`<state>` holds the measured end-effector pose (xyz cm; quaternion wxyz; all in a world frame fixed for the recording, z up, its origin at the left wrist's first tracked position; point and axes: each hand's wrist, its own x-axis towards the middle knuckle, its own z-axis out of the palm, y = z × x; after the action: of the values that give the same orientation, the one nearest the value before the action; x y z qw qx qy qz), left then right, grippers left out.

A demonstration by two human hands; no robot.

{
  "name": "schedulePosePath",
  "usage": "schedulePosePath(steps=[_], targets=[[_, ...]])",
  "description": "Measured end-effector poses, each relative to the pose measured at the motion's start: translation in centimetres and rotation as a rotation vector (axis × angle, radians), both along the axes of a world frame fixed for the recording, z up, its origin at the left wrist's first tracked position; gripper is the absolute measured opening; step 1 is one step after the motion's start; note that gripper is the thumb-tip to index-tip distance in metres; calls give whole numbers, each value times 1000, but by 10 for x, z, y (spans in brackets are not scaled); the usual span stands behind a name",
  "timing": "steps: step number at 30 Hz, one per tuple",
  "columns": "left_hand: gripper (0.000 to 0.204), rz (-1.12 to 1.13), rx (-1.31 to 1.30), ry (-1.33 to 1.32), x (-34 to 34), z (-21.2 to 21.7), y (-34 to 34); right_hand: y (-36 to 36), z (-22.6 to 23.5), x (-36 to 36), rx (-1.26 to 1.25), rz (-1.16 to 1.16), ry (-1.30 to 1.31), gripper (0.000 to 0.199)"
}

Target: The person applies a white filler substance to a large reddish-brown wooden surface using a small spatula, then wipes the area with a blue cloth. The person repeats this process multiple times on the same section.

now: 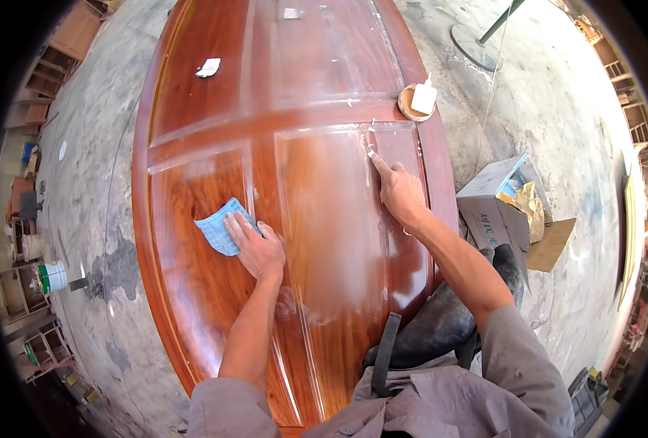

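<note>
A large glossy red-brown wooden panel door (264, 131) lies before me, with raised mouldings and recessed panels. My left hand (259, 252) presses a blue sheet of sandpaper (218, 228) against the left recessed panel. Its fingers lie over the sheet's right part, and the far left edge sticks out. Over at the right-hand moulding, my right hand (403, 193) has its index finger stretched out to the wood and the other fingers curled. A small white smear sits at that fingertip. Whether the curled fingers hide anything is unclear.
A white squeeze bottle (424, 97) stands with a round wooden dish (405, 109) on the door's right edge. Crumpled white scraps (208, 68) lie farther up. Right of the door sits an open cardboard box (490, 204) with brown paper. A white bucket (52, 277) stands at left.
</note>
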<state>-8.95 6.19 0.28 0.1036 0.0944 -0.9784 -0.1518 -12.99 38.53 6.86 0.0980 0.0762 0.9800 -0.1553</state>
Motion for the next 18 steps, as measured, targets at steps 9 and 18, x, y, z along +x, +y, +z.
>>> schedulePosePath(steps=[9, 18], targets=[[61, 7, -2, -8, -1, 2, 2, 1, -8, 3, -13, 9, 55, 58], [60, 5, 6, -7, 2, 3, 1, 4, -15, 4, -19, 19, 123, 53]])
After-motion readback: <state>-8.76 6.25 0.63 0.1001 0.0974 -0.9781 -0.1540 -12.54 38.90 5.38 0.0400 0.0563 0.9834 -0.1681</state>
